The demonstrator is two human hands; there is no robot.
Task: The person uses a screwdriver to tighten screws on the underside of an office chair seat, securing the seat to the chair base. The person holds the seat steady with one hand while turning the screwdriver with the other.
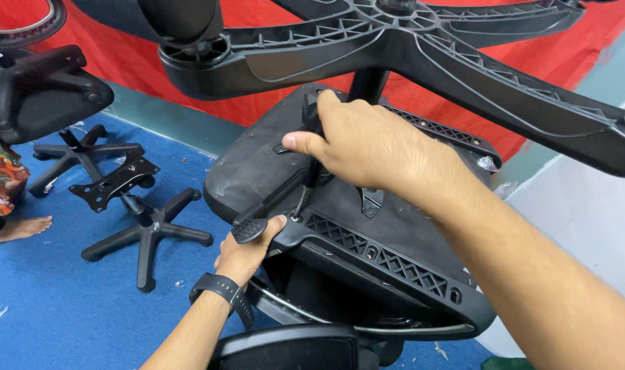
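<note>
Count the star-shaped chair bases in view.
3. One star base is overhead on the upturned chair the hands work on; two lie on the blue floor at left, one farther, one nearer. More may be hidden.

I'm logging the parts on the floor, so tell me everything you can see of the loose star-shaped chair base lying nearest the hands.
The black five-armed star-shaped chair base looks like moulded plastic. It lies on the blue carpet, left of the left hand, with a short central post pointing up. No castors show on its arm ends. A flat black metal mounting plate lies just behind it; whether they touch is unclear. No hand touches it.
</note>
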